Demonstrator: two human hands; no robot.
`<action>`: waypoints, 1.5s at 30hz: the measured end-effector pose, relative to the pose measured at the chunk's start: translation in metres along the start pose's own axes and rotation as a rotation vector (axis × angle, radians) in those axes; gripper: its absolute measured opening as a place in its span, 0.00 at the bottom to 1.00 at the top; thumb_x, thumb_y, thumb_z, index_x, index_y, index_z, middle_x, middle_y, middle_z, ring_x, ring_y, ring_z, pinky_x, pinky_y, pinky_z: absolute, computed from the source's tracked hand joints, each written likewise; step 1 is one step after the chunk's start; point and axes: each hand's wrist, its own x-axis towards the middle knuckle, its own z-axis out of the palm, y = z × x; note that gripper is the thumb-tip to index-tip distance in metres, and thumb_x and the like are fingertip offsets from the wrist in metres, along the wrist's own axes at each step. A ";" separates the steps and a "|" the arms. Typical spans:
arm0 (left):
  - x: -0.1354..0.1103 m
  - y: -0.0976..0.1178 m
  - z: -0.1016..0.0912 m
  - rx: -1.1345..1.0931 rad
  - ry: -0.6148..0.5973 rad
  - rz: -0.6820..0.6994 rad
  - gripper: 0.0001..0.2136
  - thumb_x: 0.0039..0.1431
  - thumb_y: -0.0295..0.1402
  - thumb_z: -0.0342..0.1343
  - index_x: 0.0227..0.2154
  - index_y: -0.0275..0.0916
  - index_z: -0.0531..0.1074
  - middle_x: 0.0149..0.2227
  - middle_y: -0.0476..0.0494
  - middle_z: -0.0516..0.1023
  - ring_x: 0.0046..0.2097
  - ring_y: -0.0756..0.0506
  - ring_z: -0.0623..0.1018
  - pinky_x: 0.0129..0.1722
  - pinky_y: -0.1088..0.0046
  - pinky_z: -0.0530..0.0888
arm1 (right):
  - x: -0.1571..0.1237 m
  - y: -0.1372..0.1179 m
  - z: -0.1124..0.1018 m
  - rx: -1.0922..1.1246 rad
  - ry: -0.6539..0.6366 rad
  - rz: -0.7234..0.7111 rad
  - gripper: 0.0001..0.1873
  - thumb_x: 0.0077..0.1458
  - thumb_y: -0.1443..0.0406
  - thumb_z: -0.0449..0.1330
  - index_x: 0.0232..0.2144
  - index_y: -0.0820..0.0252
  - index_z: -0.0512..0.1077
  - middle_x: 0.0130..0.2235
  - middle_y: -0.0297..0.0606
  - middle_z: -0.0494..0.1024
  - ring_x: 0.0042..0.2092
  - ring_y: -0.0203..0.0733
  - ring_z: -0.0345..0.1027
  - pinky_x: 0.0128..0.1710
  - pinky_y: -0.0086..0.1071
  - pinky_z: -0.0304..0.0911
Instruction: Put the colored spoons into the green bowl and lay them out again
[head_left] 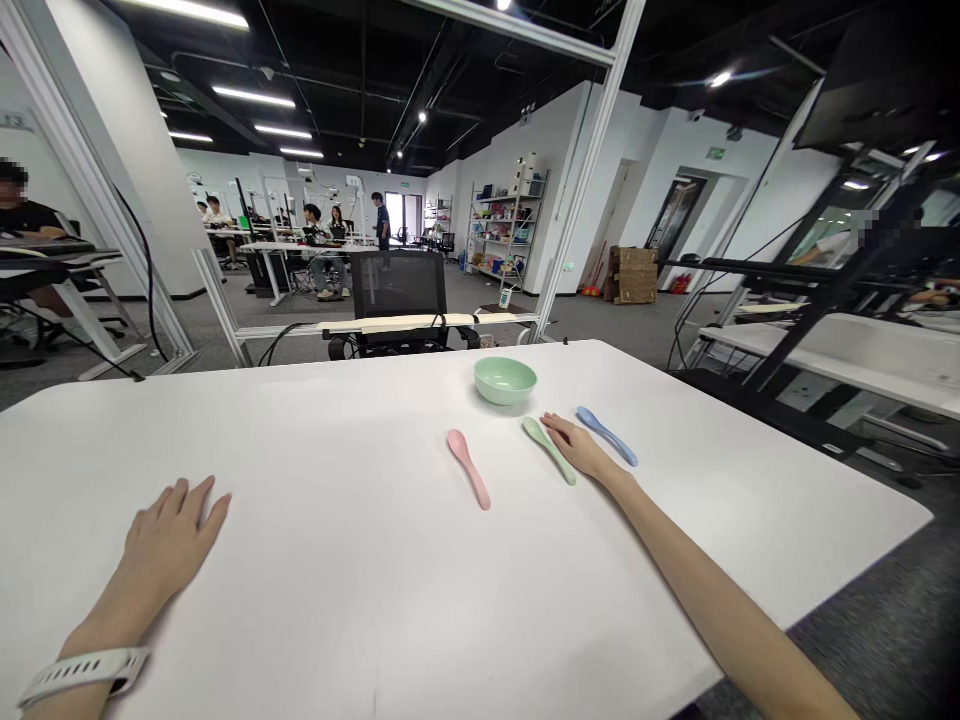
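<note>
On the white table lie three spoons. The pink spoon is furthest left, the green spoon is in the middle, and the blue spoon is to the right. Between the green and blue ones rests my right hand, its fingers stretched out along the green spoon's bowl; whether they touch it I cannot tell. Just beyond stands a light green bowl. Far to the left, my left hand lies palm down with fingers spread, holding nothing. A white band circles that wrist.
A metal frame rises behind the table's far edge. Past it are a black mesh chair and a stocked shelf rack. Several people sit or stand at desks further back. Another desk with black supports stands at the right.
</note>
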 end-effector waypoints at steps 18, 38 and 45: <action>-0.023 0.029 -0.030 0.011 -0.006 -0.039 0.34 0.79 0.45 0.39 0.76 0.32 0.72 0.80 0.23 0.71 0.80 0.30 0.71 0.79 0.44 0.66 | 0.014 0.054 0.020 0.007 0.057 -0.038 0.26 0.70 0.54 0.55 0.56 0.58 0.87 0.69 0.53 0.84 0.75 0.65 0.74 0.80 0.58 0.64; -0.022 0.026 -0.026 -0.006 -0.004 -0.040 0.36 0.79 0.47 0.36 0.76 0.32 0.71 0.81 0.23 0.70 0.81 0.28 0.69 0.80 0.42 0.65 | 0.013 0.054 0.020 -0.018 0.048 -0.036 0.28 0.71 0.53 0.54 0.59 0.56 0.86 0.69 0.52 0.84 0.77 0.64 0.72 0.80 0.58 0.64; -0.021 0.026 -0.029 -0.011 0.007 -0.022 0.35 0.78 0.45 0.38 0.75 0.31 0.73 0.79 0.20 0.71 0.80 0.27 0.71 0.78 0.39 0.68 | 0.012 0.047 0.018 -0.009 0.044 -0.032 0.29 0.69 0.52 0.54 0.58 0.56 0.86 0.68 0.53 0.86 0.76 0.64 0.73 0.80 0.58 0.65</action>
